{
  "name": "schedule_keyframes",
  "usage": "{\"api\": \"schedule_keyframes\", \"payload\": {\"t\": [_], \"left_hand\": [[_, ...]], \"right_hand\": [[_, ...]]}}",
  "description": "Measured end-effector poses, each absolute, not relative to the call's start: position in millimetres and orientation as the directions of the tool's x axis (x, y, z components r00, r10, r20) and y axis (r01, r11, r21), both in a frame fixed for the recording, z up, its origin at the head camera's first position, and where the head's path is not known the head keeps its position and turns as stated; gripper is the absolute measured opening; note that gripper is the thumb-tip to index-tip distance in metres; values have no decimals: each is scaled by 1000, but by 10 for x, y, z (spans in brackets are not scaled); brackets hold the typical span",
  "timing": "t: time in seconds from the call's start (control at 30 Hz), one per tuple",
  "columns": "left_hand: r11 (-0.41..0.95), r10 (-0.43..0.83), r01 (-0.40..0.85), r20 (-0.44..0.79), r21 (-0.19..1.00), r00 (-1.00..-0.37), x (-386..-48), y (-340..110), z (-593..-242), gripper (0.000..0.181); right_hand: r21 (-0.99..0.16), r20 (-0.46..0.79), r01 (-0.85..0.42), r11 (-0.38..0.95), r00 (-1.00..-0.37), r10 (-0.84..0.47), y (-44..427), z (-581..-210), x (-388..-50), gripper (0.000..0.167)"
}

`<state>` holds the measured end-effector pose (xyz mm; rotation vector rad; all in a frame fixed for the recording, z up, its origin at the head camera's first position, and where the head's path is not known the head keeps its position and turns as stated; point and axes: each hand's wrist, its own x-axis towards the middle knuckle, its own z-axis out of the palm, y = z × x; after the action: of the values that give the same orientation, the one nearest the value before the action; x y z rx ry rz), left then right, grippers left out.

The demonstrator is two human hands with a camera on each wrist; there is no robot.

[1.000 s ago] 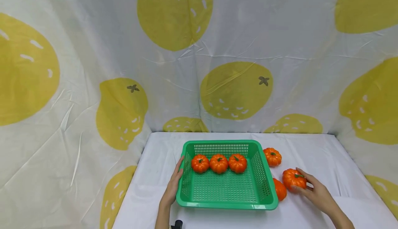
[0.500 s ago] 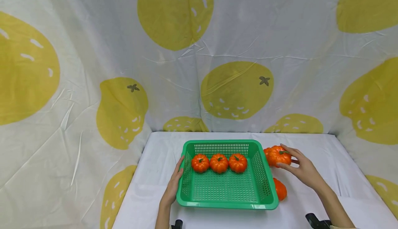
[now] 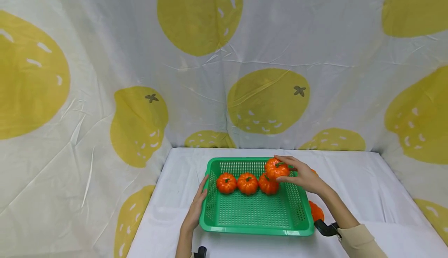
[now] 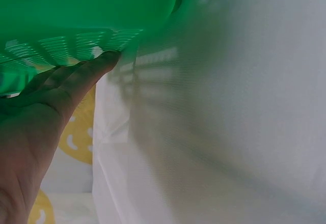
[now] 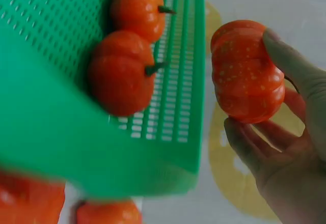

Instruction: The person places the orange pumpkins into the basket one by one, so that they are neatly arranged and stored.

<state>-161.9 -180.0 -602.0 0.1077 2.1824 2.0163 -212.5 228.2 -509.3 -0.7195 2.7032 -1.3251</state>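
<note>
A green plastic basket [image 3: 252, 230] stands on the table with a row of three small orange pumpkins [image 3: 247, 184] inside, along its back half. My right hand [image 3: 301, 176] grips another pumpkin [image 3: 275, 168] between thumb and fingers, above the basket's back right part. The right wrist view shows this held pumpkin [image 5: 247, 71] in the pinch, apart from the basket's rim. At the basket's left side my left hand [image 3: 195, 211] rests with fairly straight fingers against the outer wall. In the left wrist view those fingers [image 4: 86, 76] touch the slotted wall from outside.
To the right of the basket lies a pumpkin [image 3: 316, 211], partly covered by the rim. Another pumpkin [image 3: 314, 171] farther back is mostly hidden behind the right hand. A white cloth [image 3: 364, 188] covers the table, and a lemon-print curtain [image 3: 196, 106] hangs behind it.
My right hand has lifted a pumpkin from the table at the right and carried it leftward over the basket. The left hand and the basket stay in place.
</note>
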Motion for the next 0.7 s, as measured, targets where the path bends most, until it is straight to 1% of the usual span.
{"api": "schedule_keyframes", "payload": {"t": [0.17,0.33,0.47,0.7], "left_hand": [[75,166,-56,-67,996,-984,-1621,-1798,-6021,53],[69,167,-51,-62,996,-984,-1621,-1799,-6034,53],[65,171,-52,-63,997,-983,-1623,-1803,-6040,52],[57,171,-60,-69,997,-983,-1622,-1801,-6053,53]], "right_hand": [[-750,122,-409,520,-858,-500,2017,-5083,-2193,76],[-761,108,-439,477,-812,-574,1780,-5065,-2251,76],[-767,89,-468,440,-755,-649,1602,-5078,-2299,74],[-786,6,-461,413,-673,-740,1314,-5152,-2371,74]]}}
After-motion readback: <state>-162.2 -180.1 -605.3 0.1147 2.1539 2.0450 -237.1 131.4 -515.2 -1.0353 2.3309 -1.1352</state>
